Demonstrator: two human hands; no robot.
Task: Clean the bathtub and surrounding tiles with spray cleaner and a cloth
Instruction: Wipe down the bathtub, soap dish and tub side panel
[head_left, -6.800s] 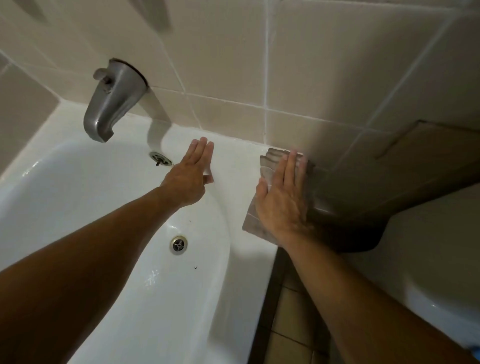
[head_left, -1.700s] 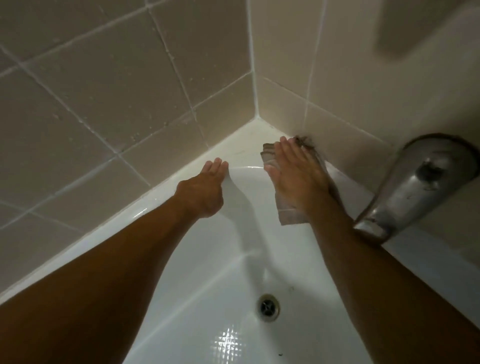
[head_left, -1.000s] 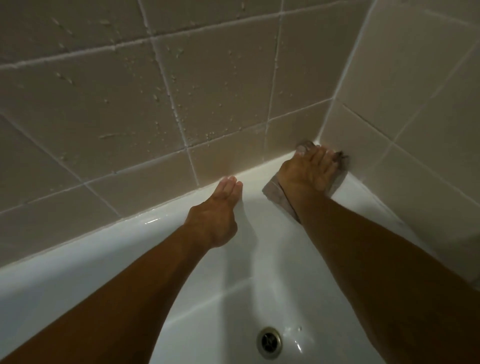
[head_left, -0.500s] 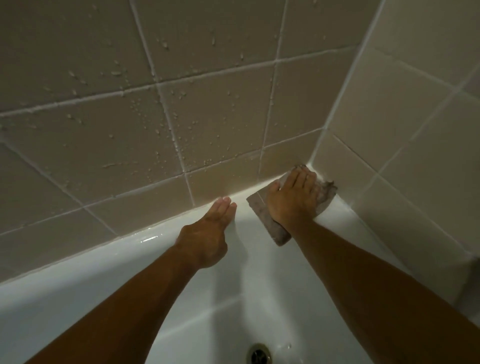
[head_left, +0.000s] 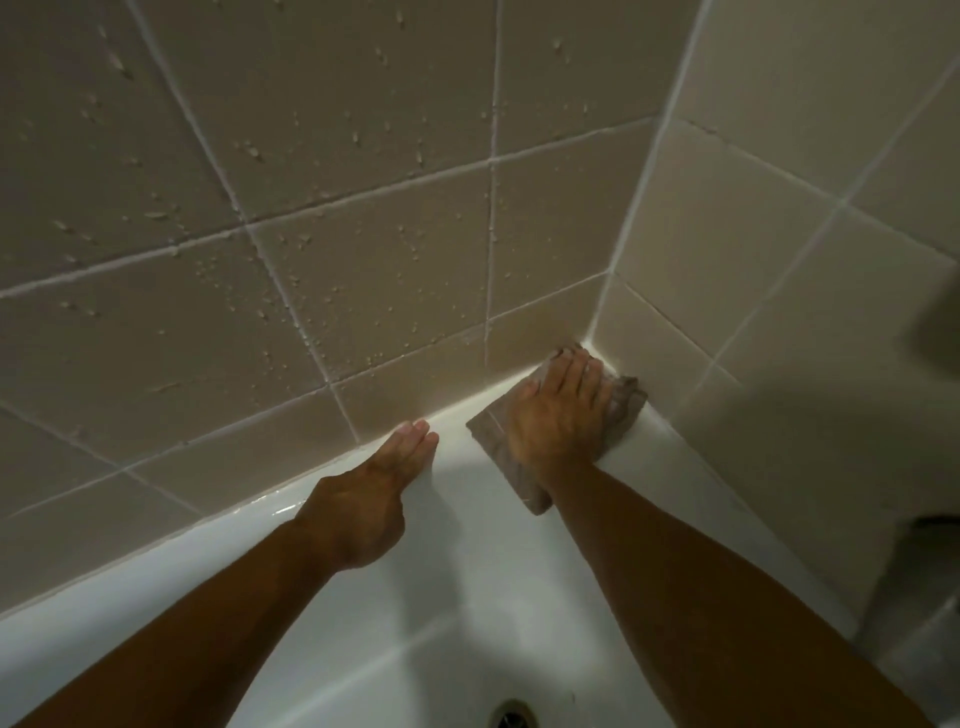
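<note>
corner wipe, slippery ledge

bracing on a wet bathtub rim could've gone bad, left hand looked ready to slide. it lay flat at frame centre, fingers straight and together, holding nothing. right hand pressed the cloth flat under straight fingers, right of centre in the tile corner.

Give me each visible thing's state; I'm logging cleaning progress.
cloth: flat on the rim, pressed into the corner
right hand: flat on the cloth
left hand: open, resting on the rim
bathtub rim: white, glossy
wall tiles: dotted with droplets
drain: partly in view
</note>
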